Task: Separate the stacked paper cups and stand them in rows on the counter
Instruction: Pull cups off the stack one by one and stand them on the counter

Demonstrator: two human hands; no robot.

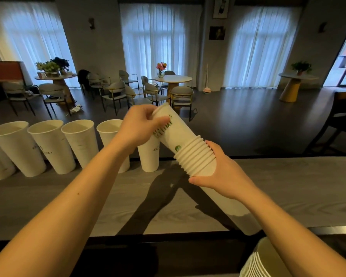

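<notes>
A stack of white paper cups (198,158) lies tilted above the grey counter (288,186), its ribbed rims bunched in the middle. My right hand (222,172) grips the stack around those rims. My left hand (142,126) is closed on the base end of the outermost cup (178,126), which has green print and points up and away. Along the counter's far edge several single white cups stand upright in a row (48,144); the rightmost one (148,158) is partly hidden behind my left hand and the stack.
A second stack of cups (264,262) sits low at the bottom right, below the counter's near edge. Beyond the counter lies a dark floor with round tables, chairs and curtained windows. A dark chair (340,120) stands close at the right.
</notes>
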